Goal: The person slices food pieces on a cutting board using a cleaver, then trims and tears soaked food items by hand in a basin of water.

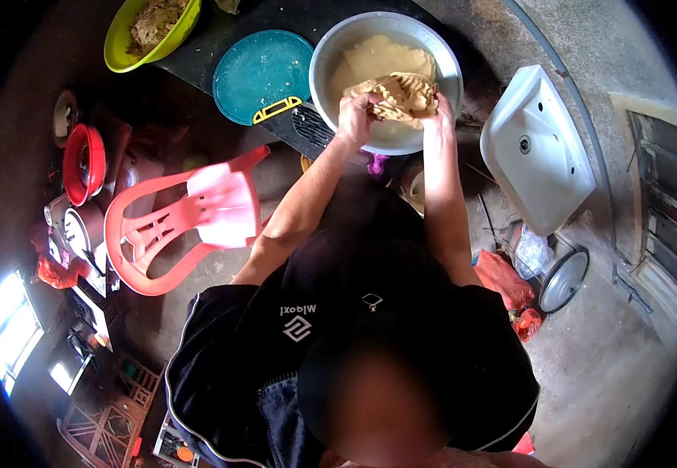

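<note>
Over a large metal basin [325,86] of cloudy water, a tan, wrinkled, folded piece [399,95] is held up between both hands. My left hand [356,117] grips its left end with bent fingers. At its right end, my right hand [438,113] has its fingers closed round the edge. More pale tan material [385,56] lies in the water behind the piece. Left of the basin is a round teal board [262,70], with a black grater with a yellow handle [277,110] at its near edge.
A yellow-green bowl [190,25] with shredded food stands at the upper left. A pink plastic chair [221,204] is left of my body. To the right are a white sink [545,171], a round metal lid [564,281] and a red bag [502,279] on the floor.
</note>
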